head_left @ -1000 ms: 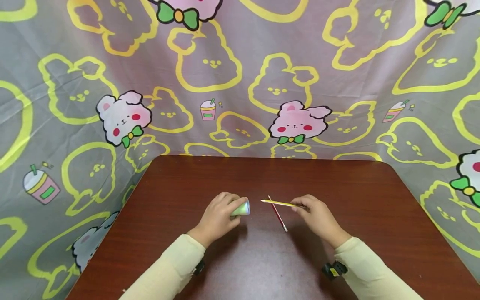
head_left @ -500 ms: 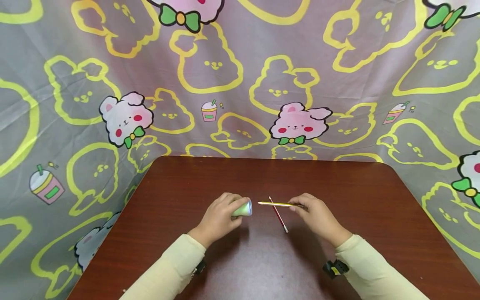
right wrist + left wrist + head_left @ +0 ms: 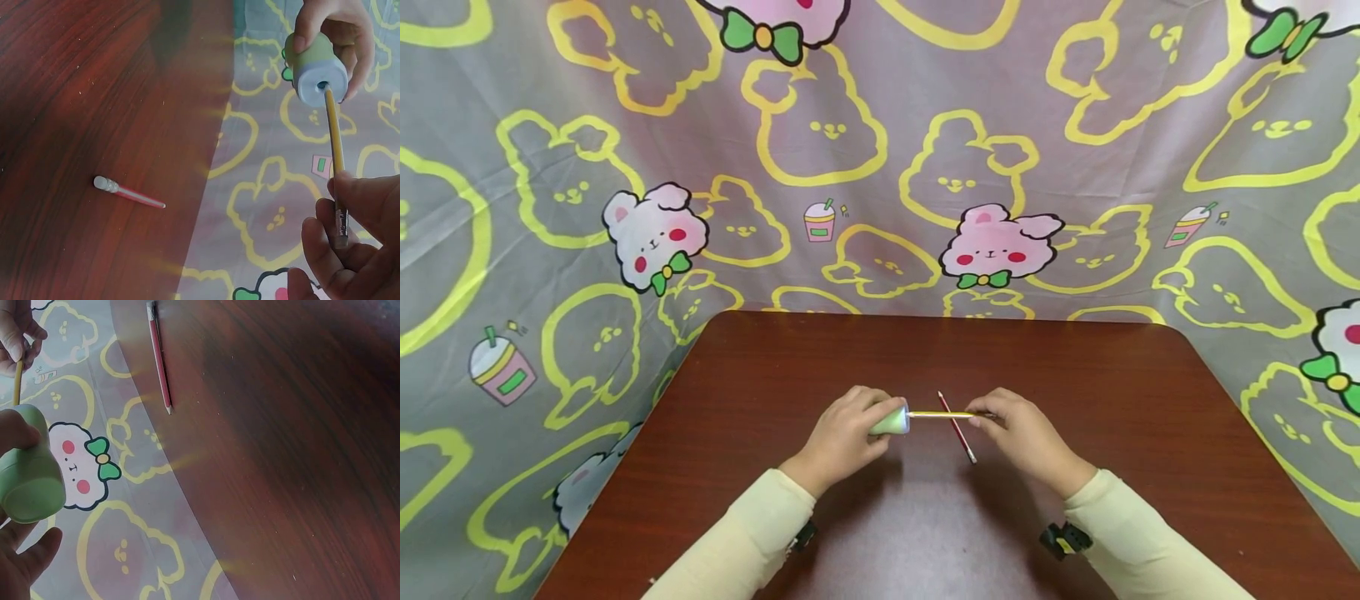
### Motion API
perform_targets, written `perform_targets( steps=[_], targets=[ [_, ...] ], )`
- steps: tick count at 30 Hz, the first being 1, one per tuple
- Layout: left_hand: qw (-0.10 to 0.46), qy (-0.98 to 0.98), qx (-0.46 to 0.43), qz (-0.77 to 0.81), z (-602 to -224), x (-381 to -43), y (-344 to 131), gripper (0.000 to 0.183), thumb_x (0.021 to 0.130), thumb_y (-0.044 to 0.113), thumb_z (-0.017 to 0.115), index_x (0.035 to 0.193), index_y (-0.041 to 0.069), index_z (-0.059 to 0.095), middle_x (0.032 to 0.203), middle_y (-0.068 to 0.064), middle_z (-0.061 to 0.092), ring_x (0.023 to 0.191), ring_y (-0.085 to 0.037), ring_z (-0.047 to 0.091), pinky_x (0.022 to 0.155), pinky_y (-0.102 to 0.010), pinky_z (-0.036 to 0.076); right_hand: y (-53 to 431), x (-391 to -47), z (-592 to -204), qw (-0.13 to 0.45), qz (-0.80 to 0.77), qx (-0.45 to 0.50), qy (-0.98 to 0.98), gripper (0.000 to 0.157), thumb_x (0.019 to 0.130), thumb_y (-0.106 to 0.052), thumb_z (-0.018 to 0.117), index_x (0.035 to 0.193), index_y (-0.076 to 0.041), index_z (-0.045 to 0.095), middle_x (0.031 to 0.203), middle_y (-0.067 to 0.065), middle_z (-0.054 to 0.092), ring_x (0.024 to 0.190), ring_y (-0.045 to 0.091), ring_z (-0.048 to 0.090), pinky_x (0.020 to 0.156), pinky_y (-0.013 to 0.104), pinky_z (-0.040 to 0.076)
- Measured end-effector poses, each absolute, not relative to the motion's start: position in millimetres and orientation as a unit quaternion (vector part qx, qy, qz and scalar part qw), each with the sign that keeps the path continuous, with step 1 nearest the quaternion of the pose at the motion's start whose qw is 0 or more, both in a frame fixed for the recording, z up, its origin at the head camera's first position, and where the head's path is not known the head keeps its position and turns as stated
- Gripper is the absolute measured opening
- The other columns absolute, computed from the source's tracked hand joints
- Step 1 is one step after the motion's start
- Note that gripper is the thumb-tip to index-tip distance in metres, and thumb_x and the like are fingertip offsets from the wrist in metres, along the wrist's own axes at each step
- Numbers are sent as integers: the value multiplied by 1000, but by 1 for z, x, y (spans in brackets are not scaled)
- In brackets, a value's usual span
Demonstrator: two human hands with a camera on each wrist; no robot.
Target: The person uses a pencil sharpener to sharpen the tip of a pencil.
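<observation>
My left hand (image 3: 842, 432) grips a green pencil sharpener (image 3: 891, 422) above the table, its pale blue end facing right. In the right wrist view that blue end (image 3: 308, 85) has a round hole. My right hand (image 3: 1028, 435) pinches a yellow pencil (image 3: 936, 414) near its eraser end, holding it roughly level. The pencil's tip is at the hole; how deep it sits inside I cannot tell. Below, a red pencil (image 3: 962, 442) lies on the table between the hands, its white eraser toward me.
The brown wooden table (image 3: 820, 350) has rounded far corners. A grey-pink curtain (image 3: 880, 192) with yellow outlines and rabbit faces hangs behind it and along both sides. A dark device (image 3: 1066, 540) is strapped at the right wrist.
My right hand has moved left with the yellow pencil, levelling it. The sharpener has shifted slightly right, and the gap between tip and sharpener has closed. The red pencil stays put.
</observation>
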State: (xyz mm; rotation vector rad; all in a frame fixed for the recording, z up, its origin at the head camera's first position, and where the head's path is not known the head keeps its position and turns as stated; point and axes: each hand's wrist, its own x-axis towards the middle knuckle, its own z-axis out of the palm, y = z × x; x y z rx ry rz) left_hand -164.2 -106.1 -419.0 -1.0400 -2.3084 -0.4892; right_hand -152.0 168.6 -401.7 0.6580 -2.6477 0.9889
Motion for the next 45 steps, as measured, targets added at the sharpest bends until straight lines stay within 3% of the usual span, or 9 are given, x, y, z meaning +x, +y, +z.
perform_targets(
  steps=[14, 36, 45],
  targets=[
    [264, -864, -388, -183, -420, -157, -100, 50, 65, 10, 78, 114, 15, 68, 101, -1, 64, 94, -18, 59, 77, -32, 51, 160, -148, -405, 154, 291, 250, -910, 13, 81, -9, 75, 93, -14, 73, 86, -10, 62, 80, 10, 58, 71, 31, 49],
    [249, -868, -395, -170, -419, -148, -99, 49, 66, 9, 78, 114, 13, 70, 101, -1, 65, 93, -17, 58, 80, -29, 51, 151, -142, -410, 227, 266, 294, -890, 17, 74, 0, 79, 86, -11, 74, 80, -10, 61, 74, 9, 57, 65, 26, 49],
    [276, -852, -404, -187, -420, -147, -97, 49, 61, 7, 79, 110, 12, 72, 98, 0, 66, 90, -16, 58, 78, -27, 51, 148, -142, -413, 255, 273, 310, -874, 18, 69, 3, 80, 80, -10, 74, 75, -9, 59, 68, 6, 53, 59, 24, 46]
  ],
)
